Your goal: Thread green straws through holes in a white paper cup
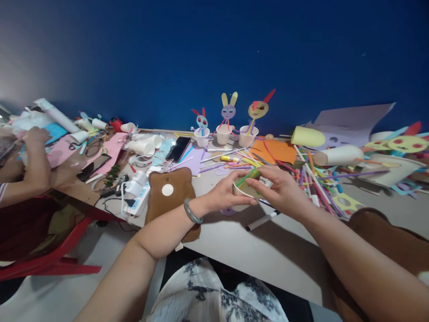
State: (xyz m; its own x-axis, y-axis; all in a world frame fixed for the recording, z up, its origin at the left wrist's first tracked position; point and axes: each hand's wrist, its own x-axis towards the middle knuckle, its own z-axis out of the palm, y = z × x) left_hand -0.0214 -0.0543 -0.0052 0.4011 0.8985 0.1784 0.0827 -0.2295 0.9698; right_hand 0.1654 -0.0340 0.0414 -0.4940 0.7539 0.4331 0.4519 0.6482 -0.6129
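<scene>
My left hand [222, 193], with a jade-like bangle [193, 212] at the wrist, is wrapped around a white paper cup [241, 193] tilted towards me. The fingers of my right hand [281, 187] pinch a green pipe cleaner [247, 177] at the cup's mouth; part of it is hidden by the fingers. A black-and-white marker [263, 221] lies on the table just below my hands. Behind them stand three paper cups, each bearing a paper-faced figure: a blue one [202, 121], a purple one [228, 112] and a yellow one [258, 110].
Pipe cleaners and markers [310, 176] lie heaped right of my hands. A brown bear-shaped pad [169, 192] and a power strip [140, 199] are at left, with a phone [180, 149] behind. Another person's arm [35, 163] rests far left. A blue wall [214, 53] closes off the back.
</scene>
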